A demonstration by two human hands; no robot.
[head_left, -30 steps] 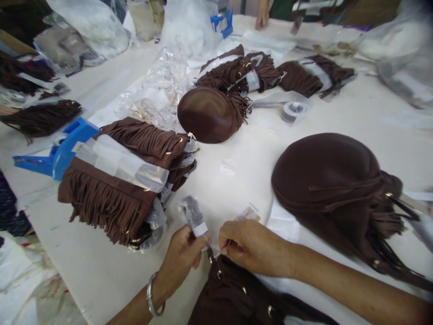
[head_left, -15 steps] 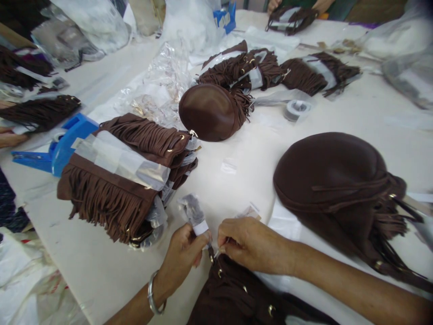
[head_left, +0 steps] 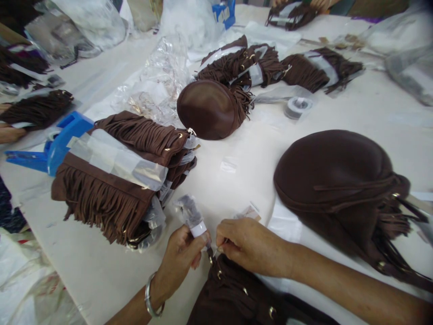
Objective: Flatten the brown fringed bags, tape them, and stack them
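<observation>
Across the desk (head_left: 233,194), a banded bag (head_left: 292,17) has come between a co-worker's hands (head_left: 323,5) since a second ago; the wearer's own two hands have hardly shifted.

Left fingers grip a strap end (head_left: 189,211) — sleeved in clear plastic with a white band round it — and the left hand (head_left: 184,250) sits just above the eyelet row of a brown bag (head_left: 230,293). That bag lies at the near edge of view, partly cut off, its inside hidden. At its top edge the right hand (head_left: 248,243) has its fingers clenched in a pinch; what is between them is too small to tell.

On the left, clear plastic pokes from the ends of stacked fringed bags (head_left: 101,194), with a pale wrap across them. A plump bag (head_left: 333,167) lies on its side to the right, its contents out of sight. Farther back, a clear sack (head_left: 189,27) holds something white — too blurred to name.
</observation>
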